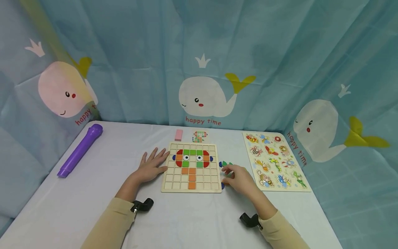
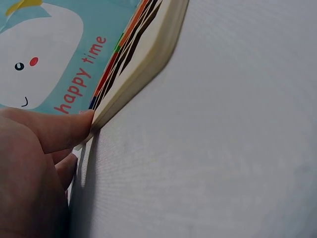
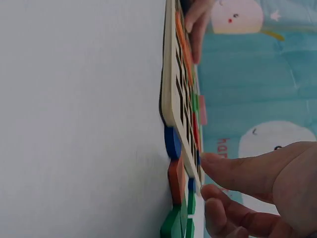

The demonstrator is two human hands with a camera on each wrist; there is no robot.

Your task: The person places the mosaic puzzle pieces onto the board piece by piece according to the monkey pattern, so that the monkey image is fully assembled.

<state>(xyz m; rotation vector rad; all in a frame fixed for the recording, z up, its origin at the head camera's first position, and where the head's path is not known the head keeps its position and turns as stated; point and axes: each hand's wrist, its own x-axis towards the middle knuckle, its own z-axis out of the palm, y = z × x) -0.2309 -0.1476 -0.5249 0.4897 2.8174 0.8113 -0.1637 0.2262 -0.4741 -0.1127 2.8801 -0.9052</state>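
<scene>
A square wooden grid board (image 1: 205, 188) lies on the table, with a face-like pattern of red, green and orange tiles, two eye tiles and blue half-round ends. Orange squares (image 1: 192, 178) run down its middle. My left hand (image 1: 150, 168) rests at the board's left edge, fingers extended; in the left wrist view its thumb (image 2: 69, 130) touches the edge. Just off the right edge is my right hand (image 1: 239, 180), thumb and forefinger bent and apart, nothing visible between them. Loose blue (image 3: 173, 143), reddish (image 3: 176, 179) and green pieces (image 3: 172, 223) lie near it, partly hidden by the hand in the head view.
Behind the board lie a pink block (image 1: 178, 135) and a small pattern card (image 1: 199, 136). To the right is an insect picture board (image 1: 270, 162). A purple tube-shaped thing (image 1: 80, 151) lies at the left. A blue whale-print curtain (image 1: 140, 86) hangs behind the table.
</scene>
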